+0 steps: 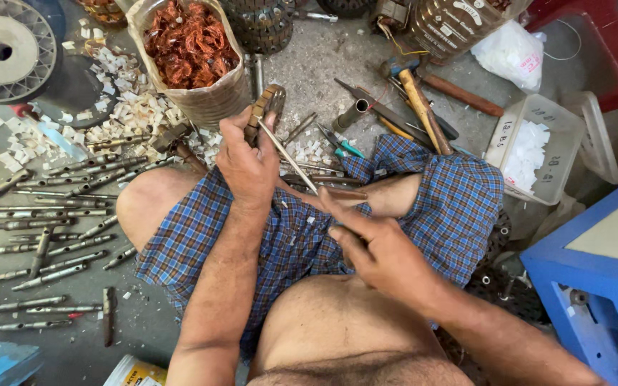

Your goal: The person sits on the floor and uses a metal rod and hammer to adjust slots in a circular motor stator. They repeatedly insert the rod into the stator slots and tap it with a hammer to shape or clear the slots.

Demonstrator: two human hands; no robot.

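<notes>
My left hand [247, 163] grips a small slotted metal motor core [265, 107], held up over my lap. My right hand [373, 243] holds a thin metal rod tool [287, 157] by its brown wooden handle [345, 194]. The rod's tip points up and left into the core. I sit cross-legged on the floor in blue checked shorts [452, 193].
Several metal shafts [44, 236] lie on the floor at left, with white paper scraps [126, 114] beyond. A sack of copper wire [191, 50] stands ahead. A hammer [423, 107], pliers [341, 143], a clear box [534, 146] and a blue cabinet [602, 271] are on the right.
</notes>
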